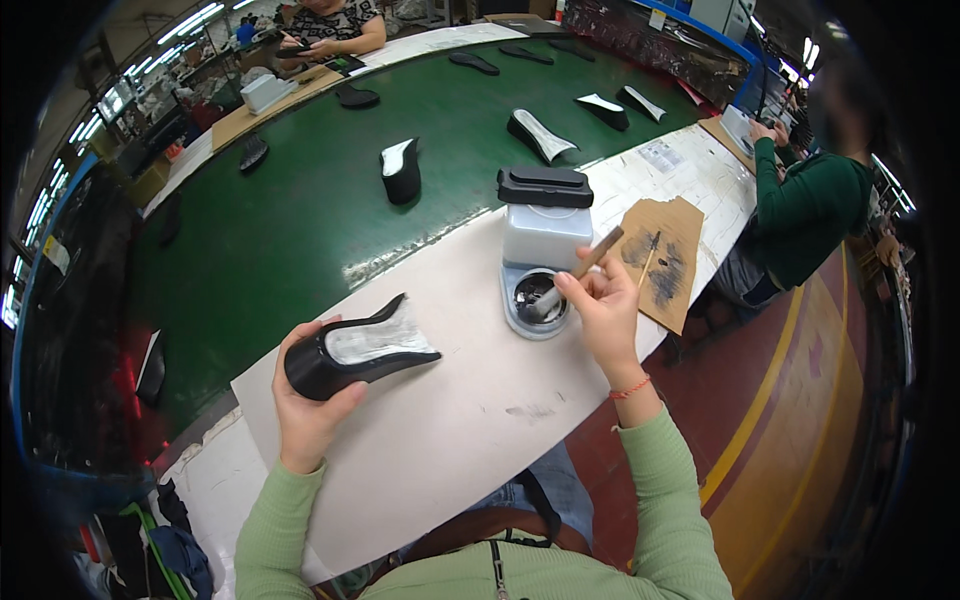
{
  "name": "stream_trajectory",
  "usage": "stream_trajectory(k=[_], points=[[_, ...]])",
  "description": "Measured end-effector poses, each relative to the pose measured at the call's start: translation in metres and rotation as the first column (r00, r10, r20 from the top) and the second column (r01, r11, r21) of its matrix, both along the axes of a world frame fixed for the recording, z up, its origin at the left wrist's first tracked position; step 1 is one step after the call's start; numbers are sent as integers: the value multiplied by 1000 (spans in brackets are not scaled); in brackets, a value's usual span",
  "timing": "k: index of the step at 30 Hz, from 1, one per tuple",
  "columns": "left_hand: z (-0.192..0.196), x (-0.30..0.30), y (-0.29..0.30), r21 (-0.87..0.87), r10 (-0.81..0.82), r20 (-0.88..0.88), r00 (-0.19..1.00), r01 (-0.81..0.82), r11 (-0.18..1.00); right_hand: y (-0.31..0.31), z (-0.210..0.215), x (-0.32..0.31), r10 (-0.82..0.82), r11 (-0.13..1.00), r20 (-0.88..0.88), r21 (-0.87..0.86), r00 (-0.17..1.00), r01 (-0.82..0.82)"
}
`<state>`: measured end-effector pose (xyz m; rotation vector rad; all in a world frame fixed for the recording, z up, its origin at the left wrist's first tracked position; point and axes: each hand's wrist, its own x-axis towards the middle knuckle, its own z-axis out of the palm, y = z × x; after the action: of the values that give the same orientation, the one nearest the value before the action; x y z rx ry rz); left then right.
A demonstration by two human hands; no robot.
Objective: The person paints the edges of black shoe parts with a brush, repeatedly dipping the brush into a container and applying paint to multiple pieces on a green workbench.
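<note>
The left grip is spread about as wide as the rounded heel end of a black wedge-shaped shoe sole, closed firmly around it, with the fingers along the far side and the thumb pressed to the near side. The sole's white-lined face is turned up and its flared end points right, over the pale surface; whether its underside touches that surface cannot be told. Farther back, another black-and-white sole is on the green belt. Next comes a whitish container with a black case on top and a round cup of black substance at its near side. The right grip is narrow, thumb and fingers pinched together on a brown-handled brush; its handle slants up rightward and its pale lower end dips into the cup. Just beyond that hand lies a black-smudged piece of cardboard with a thin stick on it.
</note>
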<state>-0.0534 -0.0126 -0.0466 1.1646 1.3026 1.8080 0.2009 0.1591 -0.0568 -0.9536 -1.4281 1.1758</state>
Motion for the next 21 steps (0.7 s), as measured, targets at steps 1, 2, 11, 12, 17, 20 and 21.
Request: stream_trajectory(k=[1,2,11,12,17,20,21], points=[[4,2,2,49,-30,-52,998,32,998,-5,5,0,59,990,-83,-120,995,-69],[7,3,4,98,-53,-109,993,64,993,-10,11,-3,60,954,-132,-284,989,-96],[35,40,12,373,-74,-376,924,224,900,-87,82,-29,251,922,-694,-41,675,-385],[38,43,12,397,-64,-381,922,226,890,-91,87,-31,256,919,-697,-40,670,-392],[50,53,10,457,46,-427,903,172,873,-101,95,-39,225,961,-686,41,692,-272],[56,54,8,477,141,-490,860,130,870,-103,94,-37,192,981,-675,156,713,-117],[57,55,8,484,178,-516,838,114,868,-104,93,-36,199,975,-664,208,721,-77]])
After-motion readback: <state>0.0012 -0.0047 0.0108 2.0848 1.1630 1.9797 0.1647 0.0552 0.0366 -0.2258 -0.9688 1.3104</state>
